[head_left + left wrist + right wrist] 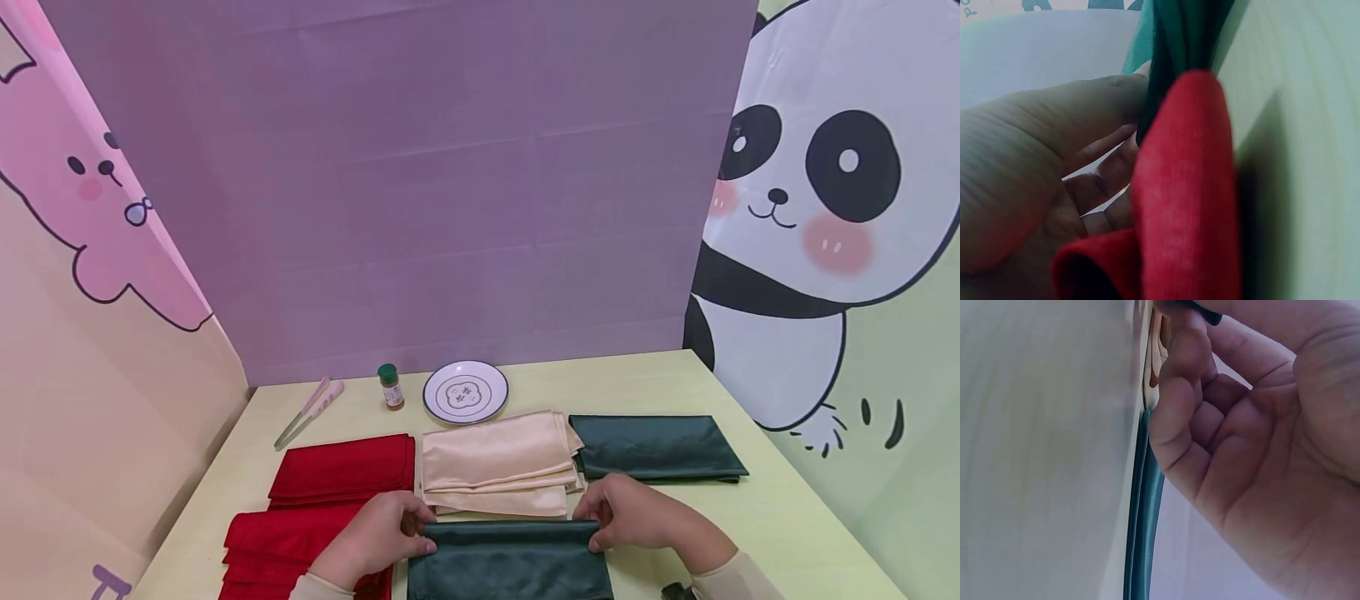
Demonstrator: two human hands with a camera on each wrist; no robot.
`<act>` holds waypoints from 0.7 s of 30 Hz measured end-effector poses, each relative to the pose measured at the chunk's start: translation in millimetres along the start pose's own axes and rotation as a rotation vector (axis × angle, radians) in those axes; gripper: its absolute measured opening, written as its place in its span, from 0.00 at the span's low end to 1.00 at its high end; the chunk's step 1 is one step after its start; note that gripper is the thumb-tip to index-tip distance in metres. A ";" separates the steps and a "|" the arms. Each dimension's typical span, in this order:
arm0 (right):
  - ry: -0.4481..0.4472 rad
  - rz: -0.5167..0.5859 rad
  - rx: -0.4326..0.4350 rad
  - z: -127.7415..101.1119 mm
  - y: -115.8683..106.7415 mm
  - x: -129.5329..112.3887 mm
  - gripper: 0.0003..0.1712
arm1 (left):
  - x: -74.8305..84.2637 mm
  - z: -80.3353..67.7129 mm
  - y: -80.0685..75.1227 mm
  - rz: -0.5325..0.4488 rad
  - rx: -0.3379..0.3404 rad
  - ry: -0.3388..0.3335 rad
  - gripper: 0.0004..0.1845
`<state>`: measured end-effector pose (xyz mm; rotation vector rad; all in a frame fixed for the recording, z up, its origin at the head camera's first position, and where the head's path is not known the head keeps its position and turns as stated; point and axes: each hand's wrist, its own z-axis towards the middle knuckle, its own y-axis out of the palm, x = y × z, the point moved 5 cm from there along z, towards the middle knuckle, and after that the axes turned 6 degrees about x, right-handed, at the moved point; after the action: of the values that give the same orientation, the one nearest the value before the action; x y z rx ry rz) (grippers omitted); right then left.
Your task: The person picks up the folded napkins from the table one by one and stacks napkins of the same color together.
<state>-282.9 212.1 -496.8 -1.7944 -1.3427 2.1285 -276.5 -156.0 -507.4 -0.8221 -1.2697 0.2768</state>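
Note:
A folded dark green satin cloth (pixel 513 562) lies at the near middle of the table, partly cut off by the frame's bottom edge. My left hand (pixel 378 533) pinches its far left corner between thumb and fingers. The far right corner is pinched by my right hand (pixel 633 510); in the right wrist view only a dark bit of cloth (pixel 1204 311) shows at the fingertips. Beneath the left wrist is a near red folded cloth (pixel 288 533), which also stands up close in the left wrist view. A beige folded stack (pixel 495 454) lies just beyond the held cloth.
Behind the right hand lies another dark green folded cloth (pixel 652 446). A second red folded cloth (pixel 341 471) is left of the beige stack. Along the back are tongs (pixel 309 412), a small green-capped bottle (pixel 391 388) and a plate (pixel 466 392). A purple backdrop (pixel 450 183) rises behind.

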 end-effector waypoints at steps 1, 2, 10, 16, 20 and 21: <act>0.004 -0.006 -0.002 0.1 0.4 0.2 0.15 | 0.6 -0.2 0.1 -0.002 -0.001 0.003 0.15; 0.008 -0.014 -0.005 0.3 0.8 0.4 0.14 | 1.0 -0.3 0.4 -0.006 -0.003 0.003 0.14; -0.013 -0.027 -0.015 1.6 1.7 -2.1 0.07 | 3.7 -0.8 4.1 -0.035 -0.016 0.029 0.10; -0.051 -0.044 -0.019 1.9 1.9 -2.3 0.07 | 4.3 0.0 5.0 -0.062 -0.025 0.057 0.10; -0.051 -0.027 -0.019 2.7 1.9 -2.4 0.07 | 4.9 1.2 4.3 -0.078 -0.016 0.076 0.11; -0.049 -0.014 -0.019 2.8 2.0 -2.3 0.07 | 5.1 1.5 3.7 -0.079 -0.009 0.081 0.11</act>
<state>-283.5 208.0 -496.5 -1.7457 -1.3860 2.1735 -275.4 -149.7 -506.0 -0.7811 -1.2252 0.1734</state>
